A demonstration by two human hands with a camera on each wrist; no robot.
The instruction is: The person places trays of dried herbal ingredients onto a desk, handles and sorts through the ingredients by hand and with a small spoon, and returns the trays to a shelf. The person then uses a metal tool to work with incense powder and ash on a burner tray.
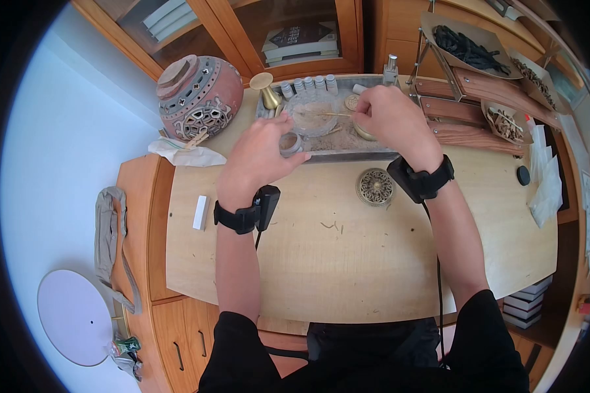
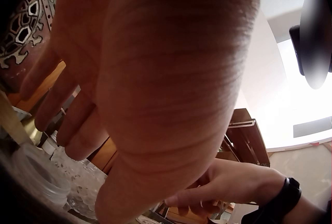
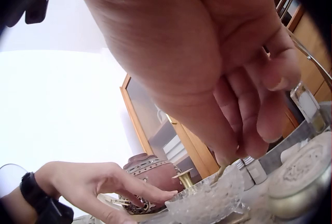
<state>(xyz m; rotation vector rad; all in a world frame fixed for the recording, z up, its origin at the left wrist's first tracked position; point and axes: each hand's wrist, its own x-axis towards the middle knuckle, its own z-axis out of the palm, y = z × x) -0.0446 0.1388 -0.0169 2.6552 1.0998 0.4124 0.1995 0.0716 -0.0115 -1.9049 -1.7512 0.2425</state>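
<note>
In the head view, my right hand [image 1: 400,124] pinches a thin stick-like tool [image 1: 339,115] that reaches over a clear textured glass dish [image 1: 311,108]. The right wrist view shows the tool's end [image 3: 222,171] under the fingertips, by the dish [image 3: 205,200]. My left hand [image 1: 259,154] is at the dish's left side, fingers extended and thumb apart, holding nothing; whether it touches the rim I cannot tell. Below its palm is a small clear jar [image 1: 290,144], also in the left wrist view [image 2: 39,174]. A round pot with patterned powder [image 3: 303,182] stands near my right hand.
A grey tray [image 1: 347,156] holds these things, several small bottles [image 1: 320,83] and a brass stand [image 1: 269,98]. Around it are a large red pot [image 1: 206,98], an openwork brass lid [image 1: 375,187], a white block [image 1: 201,213] and a wooden rack [image 1: 465,135] at right.
</note>
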